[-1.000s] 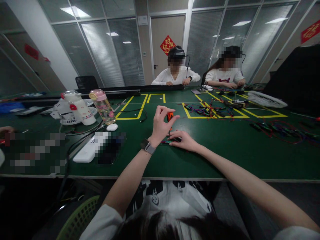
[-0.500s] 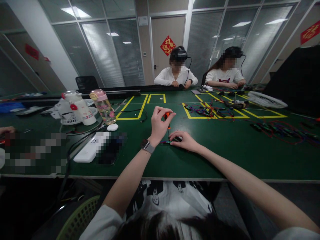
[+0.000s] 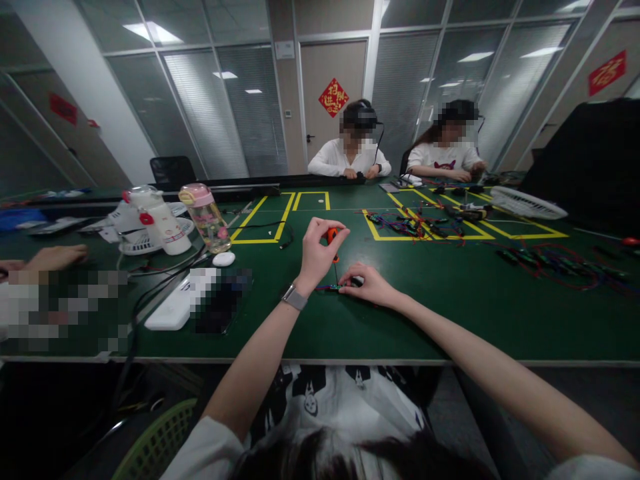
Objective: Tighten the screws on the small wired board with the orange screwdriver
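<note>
My left hand (image 3: pixel 316 253) is closed round the orange handle of a screwdriver (image 3: pixel 333 234). The screwdriver stands upright, its thin shaft pointing down at a small green circuit board (image 3: pixel 333 287) with thin wires at its left side. Thumb and fingers of my right hand (image 3: pixel 370 287) pinch the right end of this board against the green table (image 3: pixel 400 333). A dark item lies partly hidden behind my right fingers; I cannot tell what it is.
Bundles of wired boards (image 3: pixel 400 225) lie to the right, with another bundle (image 3: pixel 555 260) farther right. On the left are a white power bank (image 3: pixel 173 307), a dark phone (image 3: pixel 223 307), cables and a pink-lidded bottle (image 3: pixel 207 220). Two people sit opposite; another person's hand (image 3: pixel 57 259) is at far left.
My hands keep nearly the same pose, and the view has shifted slightly. At far left, another person's hand has reached farther into view over the table.
</note>
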A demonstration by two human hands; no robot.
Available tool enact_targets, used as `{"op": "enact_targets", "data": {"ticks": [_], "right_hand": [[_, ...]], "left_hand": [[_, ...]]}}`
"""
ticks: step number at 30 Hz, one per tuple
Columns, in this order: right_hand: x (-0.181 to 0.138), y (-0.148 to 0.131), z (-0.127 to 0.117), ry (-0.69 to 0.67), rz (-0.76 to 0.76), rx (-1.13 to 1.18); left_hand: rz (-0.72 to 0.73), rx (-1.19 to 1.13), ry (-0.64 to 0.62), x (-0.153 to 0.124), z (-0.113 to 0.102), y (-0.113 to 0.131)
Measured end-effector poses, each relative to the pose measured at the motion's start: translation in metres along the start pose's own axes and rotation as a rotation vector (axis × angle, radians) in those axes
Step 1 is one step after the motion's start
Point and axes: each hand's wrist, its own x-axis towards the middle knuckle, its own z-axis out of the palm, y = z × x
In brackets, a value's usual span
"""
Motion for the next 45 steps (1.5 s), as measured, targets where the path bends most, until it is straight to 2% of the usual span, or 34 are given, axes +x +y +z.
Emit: {"op": "enact_targets", "data": {"ticks": [3, 9, 16, 21, 26, 34, 38, 41, 45], "right_hand": [[0.0, -0.0016, -0.0012, -0.014, -0.017, -0.007], [0.0, -0.0043, -0.0022, -0.032, -0.035, -0.067], [-0.0007, -0.0028, -0.002, -0.047, -0.025, -0.092], [-0.0003, -0.0028, -0.0025, -0.053, -0.019, -0.088], [-0.0003, 0.0011, -0.0007, -0.049, -0.031, -0.078], [-0.0009, -0.0019, -0.0013, -0.042, -0.035, -0.081], [-0.0004, -0.0031, -0.0018, -0.032, -0.036, -0.081], [-0.0003, -0.0038, -0.002, -0.034, -0.043, -0.075], [-0.0008, -0.0046, -0.0022, -0.023, -0.046, -0.057]], "left_hand": [[-0.007, -0.038, -0.044, -0.0004, 0.0003, -0.0023], [-0.124, -0.216, -0.154, -0.0017, 0.004, -0.0037], [0.026, 0.039, -0.053, -0.0019, 0.0017, 0.0019], [0.039, 0.043, -0.077, -0.0012, 0.0001, -0.0009], [0.035, -0.05, -0.117, -0.0001, -0.0002, -0.0019], [0.036, 0.069, -0.022, -0.0016, 0.0004, -0.0002], [0.023, -0.01, -0.065, -0.0017, 0.0004, -0.0009], [-0.044, -0.136, -0.107, -0.0023, 0.0018, -0.0035], [-0.113, -0.209, -0.092, -0.0032, 0.0044, -0.0054]]}}
